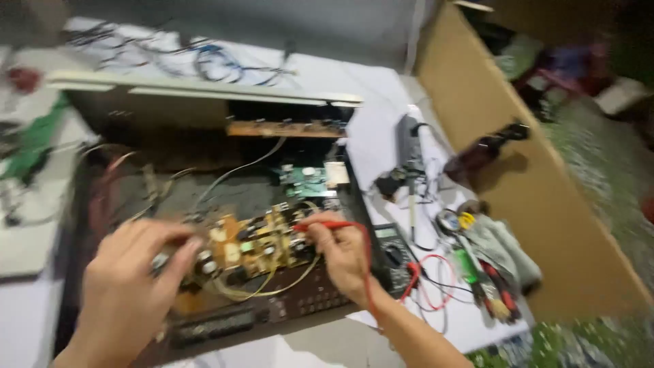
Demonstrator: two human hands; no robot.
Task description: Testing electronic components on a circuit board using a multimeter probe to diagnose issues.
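Observation:
An opened electronic device lies on the table with its casing off. A yellow-brown circuit board sits near its front edge. My right hand pinches a red multimeter probe whose tip rests on the board's right side. My left hand is closed over the board's left edge, seemingly holding a small dark probe; blur hides what it grips. The red lead runs down my right wrist to a black multimeter.
A soldering tool and wires lie right of the device on white paper. A grey cloth, screwdrivers and a dark bottle sit by a brown cardboard wall. Tangled cables lie at the back.

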